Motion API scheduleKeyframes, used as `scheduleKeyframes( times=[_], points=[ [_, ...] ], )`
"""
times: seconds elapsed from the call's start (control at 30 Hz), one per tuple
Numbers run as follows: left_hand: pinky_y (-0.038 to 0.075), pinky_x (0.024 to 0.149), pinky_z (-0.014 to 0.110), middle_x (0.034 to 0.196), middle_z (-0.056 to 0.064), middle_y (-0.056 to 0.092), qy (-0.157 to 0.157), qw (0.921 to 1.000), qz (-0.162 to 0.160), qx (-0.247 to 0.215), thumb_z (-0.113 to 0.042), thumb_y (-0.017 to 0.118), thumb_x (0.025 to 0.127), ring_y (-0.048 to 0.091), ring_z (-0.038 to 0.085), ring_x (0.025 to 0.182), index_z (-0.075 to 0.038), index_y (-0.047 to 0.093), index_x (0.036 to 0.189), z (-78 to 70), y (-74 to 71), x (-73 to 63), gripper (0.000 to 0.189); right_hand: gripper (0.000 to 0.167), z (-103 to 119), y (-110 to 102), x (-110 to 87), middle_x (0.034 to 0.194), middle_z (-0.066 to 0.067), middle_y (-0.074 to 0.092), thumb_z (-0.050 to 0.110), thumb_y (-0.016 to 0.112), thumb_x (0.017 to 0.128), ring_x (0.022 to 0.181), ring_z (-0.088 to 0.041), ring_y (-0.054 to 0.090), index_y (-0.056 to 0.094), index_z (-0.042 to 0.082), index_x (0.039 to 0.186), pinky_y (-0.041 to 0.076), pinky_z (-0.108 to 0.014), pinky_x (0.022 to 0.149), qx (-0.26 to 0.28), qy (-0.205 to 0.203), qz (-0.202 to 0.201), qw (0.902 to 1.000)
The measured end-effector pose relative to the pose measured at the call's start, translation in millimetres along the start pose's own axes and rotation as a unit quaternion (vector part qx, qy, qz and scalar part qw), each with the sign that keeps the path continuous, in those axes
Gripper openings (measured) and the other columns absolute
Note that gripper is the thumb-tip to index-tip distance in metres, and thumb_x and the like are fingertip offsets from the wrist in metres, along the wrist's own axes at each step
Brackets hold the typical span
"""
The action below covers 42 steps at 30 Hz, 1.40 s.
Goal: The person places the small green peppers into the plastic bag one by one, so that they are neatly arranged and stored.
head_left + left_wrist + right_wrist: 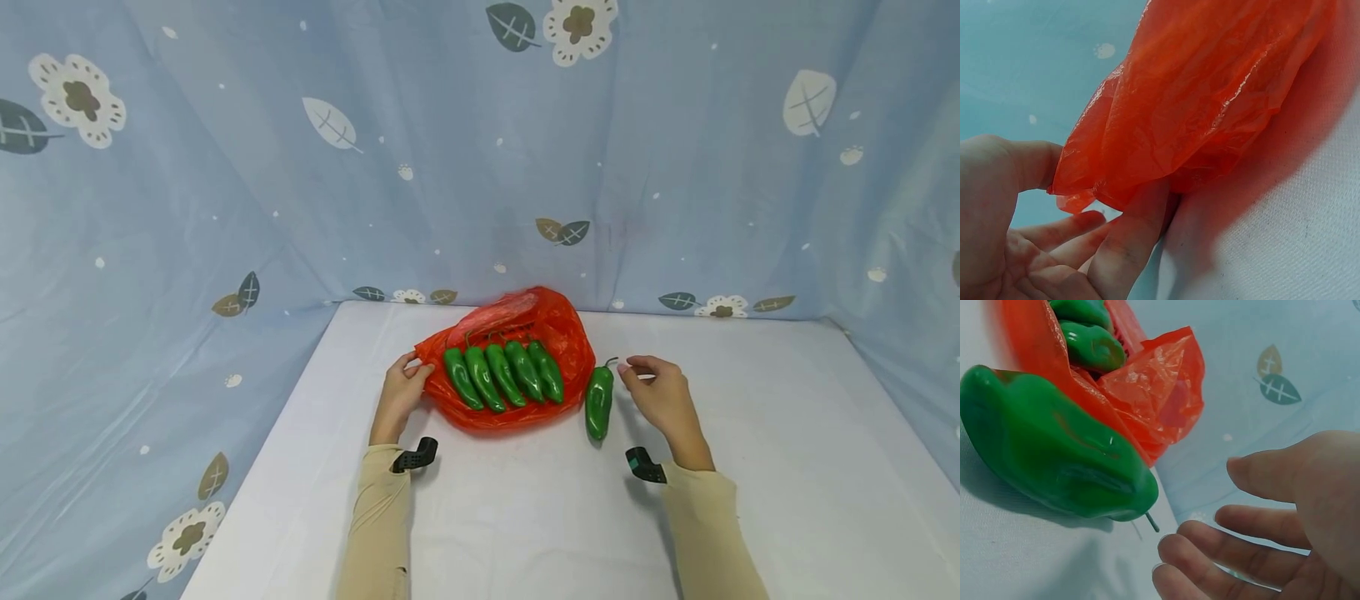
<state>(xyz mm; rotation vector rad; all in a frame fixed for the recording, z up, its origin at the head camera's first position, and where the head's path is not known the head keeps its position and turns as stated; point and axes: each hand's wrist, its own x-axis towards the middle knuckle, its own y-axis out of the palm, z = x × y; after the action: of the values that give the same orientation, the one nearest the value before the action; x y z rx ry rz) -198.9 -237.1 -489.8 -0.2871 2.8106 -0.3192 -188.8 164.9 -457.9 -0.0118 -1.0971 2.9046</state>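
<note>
A red plastic bag [480, 421] lies spread on the white table, its mouth facing up. Several green peppers [502, 375] lie side by side in it. My left hand [400, 392] holds the bag's left edge, with thumb and fingers at the thin film [1166, 119] in the left wrist view. One more green pepper [598, 404] rests on the table just right of the bag, its stem pointing away from me. Close to that stem is my right hand [663, 400], fingers apart and holding nothing. In the right wrist view the single pepper [1060, 450] lies beside the bag.
Blue patterned cloth [480, 150] hangs behind the table and along both sides. White cloth [540, 517] covers the table. A small black camera [416, 457] sits on the left wrist and another black camera [645, 465] on the right.
</note>
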Motion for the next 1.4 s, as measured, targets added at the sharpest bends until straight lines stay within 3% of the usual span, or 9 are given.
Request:
scheduleKeyframes(
  times=[0.23,0.43,0.63,0.87,1.07,1.4],
  points=[
    [0.056,0.085,0.024,0.147,0.023,0.059,-0.004,0.9999,-0.005,0.01,-0.027,0.059,0.103,0.066,0.03,0.12,-0.008,0.039,0.157,0.1,-0.5,-0.7,0.06,0.049,-0.7,2.0,0.7,0.129,-0.028,0.067,0.031,0.057,0.105,0.115,-0.044,0.067,0.061,-0.004,0.138,0.063,-0.048,0.085,-0.013,0.014,0.026,0.9995],
    [0.056,0.086,0.024,0.147,0.023,0.058,-0.002,1.0,0.0,0.006,-0.027,0.058,0.104,0.066,0.031,0.121,-0.008,0.038,0.157,-2.1,0.3,-1.6,0.06,0.052,-1.8,2.1,0.2,0.131,-0.029,0.066,0.032,0.058,0.104,0.117,-0.045,0.066,0.057,-0.005,0.141,0.063,-0.045,0.081,-0.017,0.022,0.059,0.9979],
    [0.056,0.084,0.023,0.147,0.023,0.059,-0.001,1.0,0.001,0.001,-0.026,0.058,0.104,0.067,0.031,0.12,-0.009,0.038,0.157,-2.2,0.0,-1.2,0.059,0.058,-2.1,3.5,0.3,0.134,-0.031,0.062,0.032,0.061,0.102,0.104,-0.037,0.071,0.052,-0.006,0.145,0.063,-0.039,0.076,-0.014,0.041,0.096,0.9944],
    [0.055,0.084,0.023,0.148,0.023,0.058,-0.003,1.0,0.002,0.007,-0.027,0.058,0.103,0.066,0.029,0.12,-0.009,0.038,0.158,-1.4,-0.7,-1.5,0.061,0.062,-2.5,6.7,-0.7,0.127,-0.031,0.066,0.034,0.065,0.1,0.098,-0.034,0.071,0.05,-0.007,0.144,0.063,-0.045,0.079,-0.033,0.04,0.126,0.9907],
    [0.054,0.08,0.02,0.145,0.023,0.06,0.003,1.0,0.0,0.004,-0.026,0.059,0.103,0.068,0.026,0.113,-0.009,0.041,0.156,-0.7,0.0,-0.8,0.059,0.066,-2.9,10.3,-1.3,0.124,-0.029,0.068,0.034,0.068,0.097,0.102,-0.037,0.069,0.049,-0.008,0.144,0.061,-0.047,0.083,-0.046,0.036,0.142,0.9881],
    [0.055,0.083,0.021,0.145,0.022,0.06,0.0,1.0,0.001,0.004,-0.027,0.058,0.103,0.067,0.029,0.118,-0.009,0.04,0.156,0.2,0.2,0.3,0.059,0.071,-0.8,13.4,-0.4,0.122,-0.028,0.067,0.033,0.072,0.095,0.1,-0.035,0.068,0.047,-0.009,0.145,0.059,-0.046,0.081,-0.046,0.044,0.149,0.9868]
  ],
)
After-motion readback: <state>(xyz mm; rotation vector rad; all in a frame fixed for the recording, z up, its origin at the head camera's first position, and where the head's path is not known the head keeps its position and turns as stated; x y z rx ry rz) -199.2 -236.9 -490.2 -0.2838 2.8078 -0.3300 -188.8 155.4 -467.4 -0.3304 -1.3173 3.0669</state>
